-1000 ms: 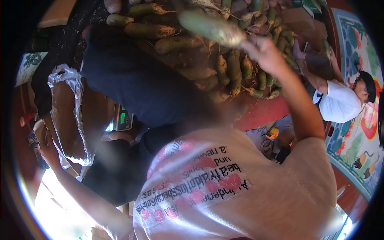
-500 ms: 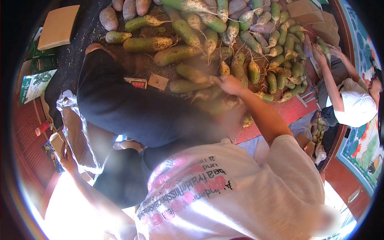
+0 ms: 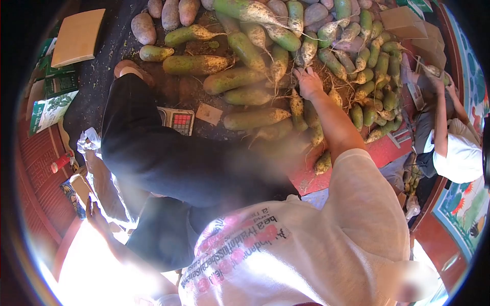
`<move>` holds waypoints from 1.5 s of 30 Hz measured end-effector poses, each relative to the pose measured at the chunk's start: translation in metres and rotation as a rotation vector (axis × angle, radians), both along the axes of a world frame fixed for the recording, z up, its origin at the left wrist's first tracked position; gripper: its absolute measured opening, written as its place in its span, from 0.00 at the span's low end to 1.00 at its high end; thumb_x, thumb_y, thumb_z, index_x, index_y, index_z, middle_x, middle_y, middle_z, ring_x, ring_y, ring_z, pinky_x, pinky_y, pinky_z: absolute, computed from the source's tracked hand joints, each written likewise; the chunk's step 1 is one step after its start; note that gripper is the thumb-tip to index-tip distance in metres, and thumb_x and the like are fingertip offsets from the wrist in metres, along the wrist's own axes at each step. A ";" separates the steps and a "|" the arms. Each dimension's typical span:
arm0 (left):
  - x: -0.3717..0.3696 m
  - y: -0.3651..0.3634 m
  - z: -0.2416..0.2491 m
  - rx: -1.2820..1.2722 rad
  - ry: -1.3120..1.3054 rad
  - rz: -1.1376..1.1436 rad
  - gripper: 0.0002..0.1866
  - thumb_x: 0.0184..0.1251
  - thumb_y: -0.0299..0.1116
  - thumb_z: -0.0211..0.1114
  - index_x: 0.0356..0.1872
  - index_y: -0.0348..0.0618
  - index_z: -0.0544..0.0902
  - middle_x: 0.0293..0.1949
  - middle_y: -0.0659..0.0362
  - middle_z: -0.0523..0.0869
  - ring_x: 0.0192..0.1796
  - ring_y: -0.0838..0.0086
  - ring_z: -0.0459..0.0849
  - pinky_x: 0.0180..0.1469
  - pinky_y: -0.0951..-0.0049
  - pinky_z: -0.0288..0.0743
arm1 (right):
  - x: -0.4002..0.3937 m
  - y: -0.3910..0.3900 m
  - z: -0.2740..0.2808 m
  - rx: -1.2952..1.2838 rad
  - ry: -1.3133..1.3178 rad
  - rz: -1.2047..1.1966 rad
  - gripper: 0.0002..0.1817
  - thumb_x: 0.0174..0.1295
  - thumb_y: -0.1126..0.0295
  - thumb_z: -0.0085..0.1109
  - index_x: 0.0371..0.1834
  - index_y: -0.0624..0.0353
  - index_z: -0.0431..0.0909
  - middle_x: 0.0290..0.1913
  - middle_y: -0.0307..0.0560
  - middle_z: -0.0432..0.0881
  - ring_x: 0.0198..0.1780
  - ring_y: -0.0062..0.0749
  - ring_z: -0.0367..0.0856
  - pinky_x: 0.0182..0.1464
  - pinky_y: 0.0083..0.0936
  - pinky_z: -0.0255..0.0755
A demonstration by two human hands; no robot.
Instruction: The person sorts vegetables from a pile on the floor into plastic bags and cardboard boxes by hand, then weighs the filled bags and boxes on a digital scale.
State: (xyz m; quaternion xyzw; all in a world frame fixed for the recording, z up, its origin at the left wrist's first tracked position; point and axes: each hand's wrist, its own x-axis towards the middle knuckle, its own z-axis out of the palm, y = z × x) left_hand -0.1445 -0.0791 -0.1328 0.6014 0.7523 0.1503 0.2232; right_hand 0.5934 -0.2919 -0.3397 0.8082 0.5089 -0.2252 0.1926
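My right hand (image 3: pixel 310 83) reaches over the heap with its fingers slightly apart. Its fingertips touch the root end of an upright-lying green radish (image 3: pixel 308 47). Close by on the near side are a green radish (image 3: pixel 248 96) and another long one (image 3: pixel 258 119), both lying crosswise. At the far left, my left hand (image 3: pixel 95 212) has its fingers stretched out against the lower edge of a tan cardboard-like piece (image 3: pixel 80 187). Glare washes out that forearm.
Reddish-brown tubers (image 3: pixel 143 28) lie along the back. Near my leg are a calculator (image 3: pixel 182 121) and a cardboard scrap (image 3: pixel 209 113). Boxes (image 3: pixel 405 23) stand back right. At right, another person (image 3: pixel 458 153) holds a radish. A plastic bag (image 3: pixel 97 160) lies at left.
My right hand has let go of a radish's root end and moved away to another radish. The released radish now lies beside the others. My left hand has hardly moved.
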 end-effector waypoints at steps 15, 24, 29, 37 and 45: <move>0.028 0.010 0.012 0.062 0.059 -0.066 0.17 0.69 0.34 0.55 0.56 0.43 0.78 0.49 0.51 0.83 0.47 0.67 0.83 0.47 0.70 0.77 | 0.022 -0.033 -0.031 0.158 0.220 -0.031 0.33 0.56 0.65 0.61 0.67 0.48 0.61 0.60 0.53 0.71 0.60 0.47 0.71 0.64 0.37 0.64; 0.030 0.014 0.021 0.079 -0.002 -0.050 0.17 0.67 0.33 0.56 0.55 0.43 0.78 0.50 0.48 0.82 0.49 0.65 0.83 0.52 0.69 0.78 | -0.004 -0.157 0.015 0.377 0.342 -0.672 0.53 0.49 0.43 0.65 0.67 0.70 0.52 0.64 0.71 0.61 0.66 0.55 0.61 0.67 0.40 0.57; 0.054 0.015 0.043 0.065 0.052 0.002 0.19 0.66 0.32 0.57 0.56 0.35 0.76 0.53 0.49 0.79 0.54 0.65 0.80 0.55 0.68 0.77 | -0.087 -0.232 -0.025 0.529 0.283 -0.854 0.53 0.46 0.44 0.68 0.67 0.68 0.53 0.62 0.69 0.59 0.64 0.59 0.60 0.65 0.42 0.58; 0.059 0.019 0.041 0.130 -0.027 -0.057 0.17 0.67 0.32 0.57 0.54 0.39 0.78 0.50 0.49 0.82 0.52 0.64 0.82 0.53 0.67 0.78 | -0.092 -0.212 -0.049 0.504 0.063 -0.897 0.49 0.46 0.57 0.72 0.66 0.67 0.51 0.60 0.67 0.62 0.61 0.58 0.62 0.63 0.43 0.60; 0.064 0.019 0.046 0.160 -0.059 -0.094 0.17 0.69 0.33 0.55 0.55 0.39 0.77 0.49 0.48 0.82 0.52 0.64 0.82 0.54 0.66 0.79 | -0.052 -0.221 0.016 0.851 1.128 -1.668 0.33 0.58 0.63 0.62 0.64 0.62 0.59 0.57 0.51 0.73 0.55 0.42 0.74 0.56 0.33 0.70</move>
